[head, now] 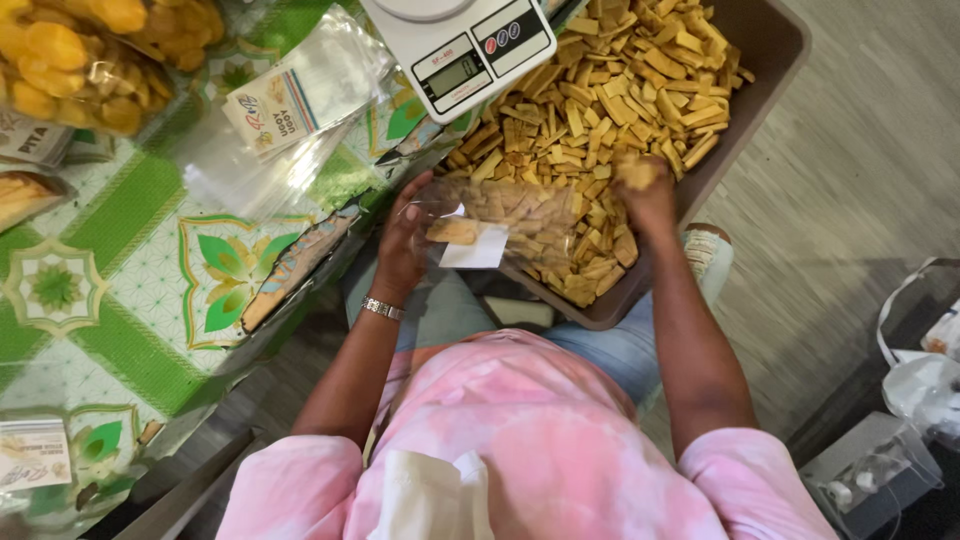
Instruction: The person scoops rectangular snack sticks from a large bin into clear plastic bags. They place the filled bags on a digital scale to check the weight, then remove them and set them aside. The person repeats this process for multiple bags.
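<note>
Head view showed me one green-patterned tablecloth point(120, 330) filling the left of the frame, then one brown tub point(770, 60) of golden chips point(600, 90) at upper centre, too many to count, and one white kitchen scale point(460, 40) at the top edge. At centre, my left hand point(402, 240) curled around one clear bag point(480, 225), holding its mouth apart beside the tub. My right hand point(645, 190) was bunched over a clump of chips above the bag. I judged chips could drop past the opening, since the soft bag might sag shut.
</note>
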